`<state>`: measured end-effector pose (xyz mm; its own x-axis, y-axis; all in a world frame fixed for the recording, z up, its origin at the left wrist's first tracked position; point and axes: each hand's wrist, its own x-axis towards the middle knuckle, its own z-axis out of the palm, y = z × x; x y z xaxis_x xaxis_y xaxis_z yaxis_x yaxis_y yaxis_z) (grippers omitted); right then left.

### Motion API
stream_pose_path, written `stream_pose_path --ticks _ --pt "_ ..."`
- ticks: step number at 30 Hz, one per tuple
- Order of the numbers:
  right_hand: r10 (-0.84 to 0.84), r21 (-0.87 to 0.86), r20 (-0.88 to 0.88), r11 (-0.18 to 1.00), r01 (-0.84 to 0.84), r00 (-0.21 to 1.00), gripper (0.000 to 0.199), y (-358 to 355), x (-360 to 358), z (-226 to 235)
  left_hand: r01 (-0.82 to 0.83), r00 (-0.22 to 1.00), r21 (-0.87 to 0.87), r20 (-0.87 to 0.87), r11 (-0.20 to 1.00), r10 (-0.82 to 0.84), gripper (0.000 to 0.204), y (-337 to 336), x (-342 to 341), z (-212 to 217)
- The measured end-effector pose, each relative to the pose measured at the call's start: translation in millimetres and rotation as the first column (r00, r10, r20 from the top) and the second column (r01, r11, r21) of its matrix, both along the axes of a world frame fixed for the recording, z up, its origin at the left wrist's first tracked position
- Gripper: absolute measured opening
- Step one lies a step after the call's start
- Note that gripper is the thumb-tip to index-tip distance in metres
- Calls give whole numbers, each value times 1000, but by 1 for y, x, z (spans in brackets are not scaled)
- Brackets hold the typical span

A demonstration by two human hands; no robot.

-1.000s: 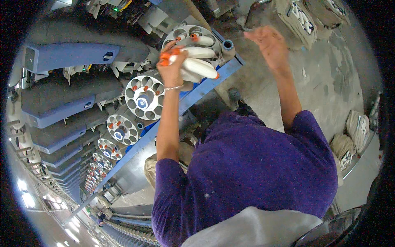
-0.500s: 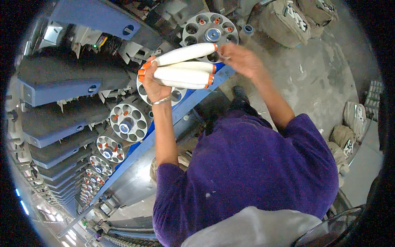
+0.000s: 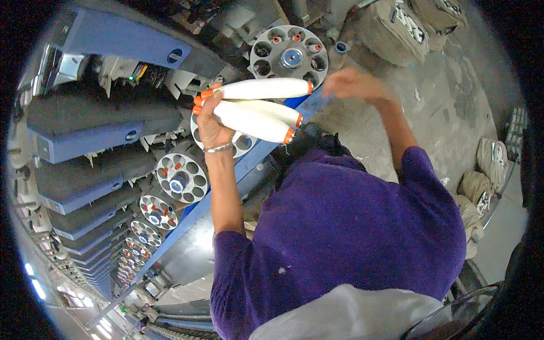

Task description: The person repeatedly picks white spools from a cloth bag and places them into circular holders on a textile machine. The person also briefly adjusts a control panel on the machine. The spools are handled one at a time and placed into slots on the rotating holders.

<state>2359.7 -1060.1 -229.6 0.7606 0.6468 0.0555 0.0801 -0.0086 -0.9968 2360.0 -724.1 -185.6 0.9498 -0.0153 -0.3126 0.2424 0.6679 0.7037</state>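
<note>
My left hand [image 3: 213, 129] is closed around several white yarn bobbins [image 3: 258, 120] with orange ends, gripping them near one end. They fan out toward the right, the uppermost one lying almost level and the lower ones tilting down. A loose thread end hangs from the lowest tip. Off to the right of the bobbin tips, apart from them, is my right hand [image 3: 356, 85], its fingers smeared by motion. Just beyond the bobbins stands a round bobbin magazine [image 3: 292, 72] with orange tube ends in a few of its holes. Another magazine [image 3: 245, 145] is partly hidden behind my left hand.
More round magazines [image 3: 182, 173] run in a row along a blue rail [image 3: 187, 224] at the left. Blue-and-black machine heads [image 3: 93, 144] line the far left. Cloth sacks of tubes [image 3: 391, 39] stand at the far right, with others [image 3: 473, 190] lower right.
The bobbins in my left hand have spread and their lower tips have swung downward. My right hand has moved right, away from the bobbin tips.
</note>
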Motion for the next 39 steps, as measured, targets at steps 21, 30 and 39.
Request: stream_pose_path --ticks 21,30,39 --pt "-122 44 72 992 119 990 53 48 35 2 646 684 375 101 665 -722 36 -48 91 72" --pt "417 868 -495 278 412 762 13 -1 5 -69 218 899 250 326 943 -294 23 13 52 81" --pt "-63 527 -678 653 544 733 31 117 13 -14 84 739 390 593 917 -320 21 -24 27 67"
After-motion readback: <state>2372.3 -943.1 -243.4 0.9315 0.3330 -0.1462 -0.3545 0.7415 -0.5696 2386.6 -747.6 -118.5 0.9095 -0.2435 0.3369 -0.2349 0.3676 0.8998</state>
